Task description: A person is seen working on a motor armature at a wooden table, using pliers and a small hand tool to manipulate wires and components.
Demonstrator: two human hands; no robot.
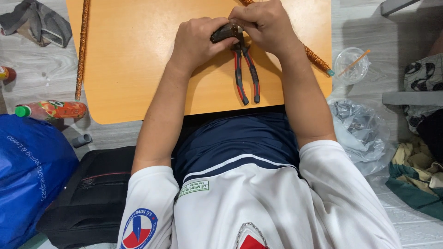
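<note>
While both hands meet at the upper centre of the frame, a small dark object [226, 32] sits pinched between them, its kind hard to make out, perhaps a fitting or a piece of hardware.

Left hand [196, 39]: fingers curled closed about the dark object, holding it steady over the table.
Right hand [263, 25]: fingers bent and pressed onto the top of the same object, just above the pliers' head.
Pliers [245, 69]: red-and-black handles, lying on the table directly below the hands, handles parted and pointing toward the lower edge of the tabletop; whether the head touches the held object cannot be told.
Step in hand, as judged: fingertip work on the object, the tool set down. A further move would call for one hand keeping its hold while the other frees itself for the handles.

Table [129, 60]: orange top, upper centre.
Glitter rods: one [82, 46] along the table's left edge, one [316, 59] slanting off its right side.
Bottle [53, 109], orange with green cap: left, on the floor.
Blue bag [27, 170] and black bag [92, 198]: lower left.
Clear cup [350, 64] with a stick in it: upper right.
Crumpled plastic bag [362, 133]: right of centre.
</note>
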